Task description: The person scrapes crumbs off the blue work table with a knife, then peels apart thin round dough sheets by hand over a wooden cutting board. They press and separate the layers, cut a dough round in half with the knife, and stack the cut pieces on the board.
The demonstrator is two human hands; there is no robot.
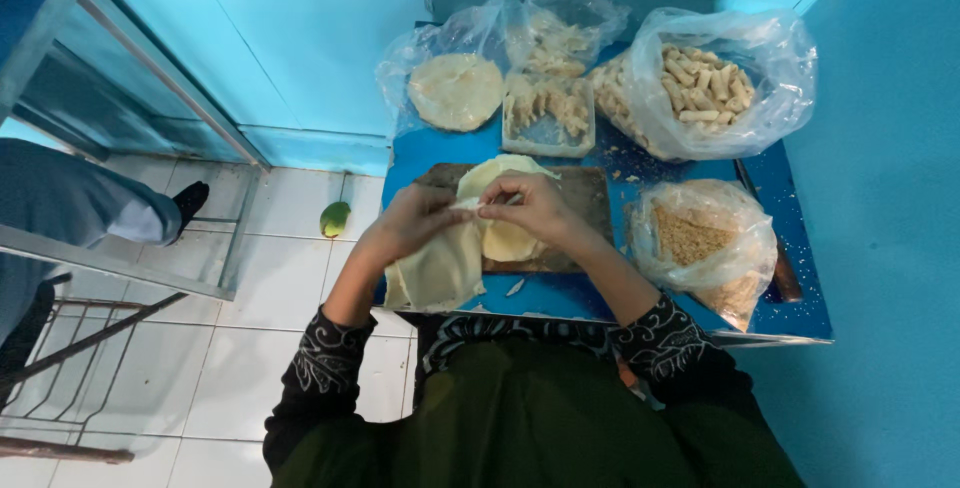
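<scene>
My left hand (415,220) and my right hand (530,208) meet over a dark wooden board (590,198) on a blue table (800,318). Both pinch the top edge of a thin, pale yellow wrapper sheet (440,273) that hangs down over the table's near edge. A stack of round wrappers (500,173) lies on the board beneath my hands. My sleeves are black with a white pattern.
At the back of the table stand a bag of round wrappers (455,91), a clear tray of rolls (548,113) and a large bag of finished rolls (710,83). A bag of breadcrumbs (700,243) sits at the right. A green fruit (334,218) lies on the tiled floor; another person's leg (80,203) is at the left.
</scene>
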